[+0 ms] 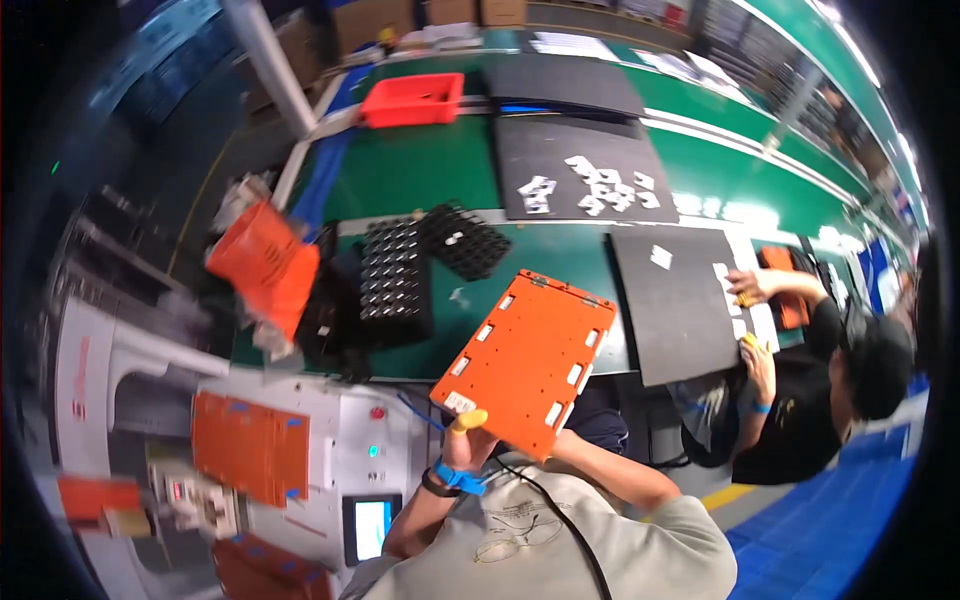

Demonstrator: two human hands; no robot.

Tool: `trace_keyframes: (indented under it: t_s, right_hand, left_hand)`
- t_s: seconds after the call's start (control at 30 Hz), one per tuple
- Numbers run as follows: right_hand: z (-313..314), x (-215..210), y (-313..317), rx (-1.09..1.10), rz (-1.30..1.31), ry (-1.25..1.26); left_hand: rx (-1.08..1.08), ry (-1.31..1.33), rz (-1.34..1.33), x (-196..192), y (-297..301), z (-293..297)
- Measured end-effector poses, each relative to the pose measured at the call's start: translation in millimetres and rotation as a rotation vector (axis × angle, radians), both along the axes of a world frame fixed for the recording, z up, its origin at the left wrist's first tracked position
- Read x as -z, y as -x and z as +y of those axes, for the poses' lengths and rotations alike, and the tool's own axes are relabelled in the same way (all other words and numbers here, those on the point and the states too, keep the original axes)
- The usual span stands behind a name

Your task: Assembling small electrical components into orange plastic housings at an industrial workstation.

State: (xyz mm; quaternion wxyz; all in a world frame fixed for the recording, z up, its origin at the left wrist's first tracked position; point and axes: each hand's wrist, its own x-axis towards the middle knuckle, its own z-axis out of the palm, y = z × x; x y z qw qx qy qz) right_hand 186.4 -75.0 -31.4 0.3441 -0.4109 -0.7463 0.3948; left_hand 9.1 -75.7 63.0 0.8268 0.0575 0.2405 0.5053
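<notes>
A flat orange panel (pixel 530 360) with white rectangular inserts along two sides is held up in front of me, tilted, over the near edge of the green table. My left hand (pixel 468 442) grips its near left corner, with a yellow cover on the thumb, next to a white label. A blue strap and a dark band circle that wrist. My right forearm reaches to the panel's near right corner; the panel hides my right hand and its fingers.
Black trays (pixel 395 270) and an orange bag (pixel 265 260) lie left. A machine (pixel 340 430) with orange panels (pixel 250 445) stands near left. A grey mat (pixel 675 290) lies right, where a co-worker's hands (pixel 755 290) handle white pieces. A red bin (pixel 413 100) stands farther back.
</notes>
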Motion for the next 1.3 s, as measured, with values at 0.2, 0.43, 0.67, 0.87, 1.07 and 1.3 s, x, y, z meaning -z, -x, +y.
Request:
trace_keyframes:
  t_s: [0.2, 0.43, 0.67, 0.87, 1.07, 1.3]
  right_hand:
    - [-39, -120, -111, -0.097, -0.454, 0.518]
    - [10, -218, -95, 0.419, -0.387, -0.312]
    - [79, -127, -100, 0.292, -0.748, -0.34]
    - [96, -102, -125, 0.19, -0.783, -0.386]
    - [99, -81, -127, 0.252, -0.615, -0.368]
    - [89, -58, -129, 0.351, -0.585, -0.441]
  left_hand:
    - [0.223, -0.107, 0.102, 30, -63, 62]
    - [0.253, -0.194, 0.183, 24, -115, 85]
    - [0.159, -0.063, 0.096, 83, -129, 94]
    - [0.037, -0.542, 0.709, 79, -99, 119]
    - [-0.211, -0.987, 1.654, 67, -92, 121]
    - [-0.245, -0.974, 1.65, 63, -98, 115]
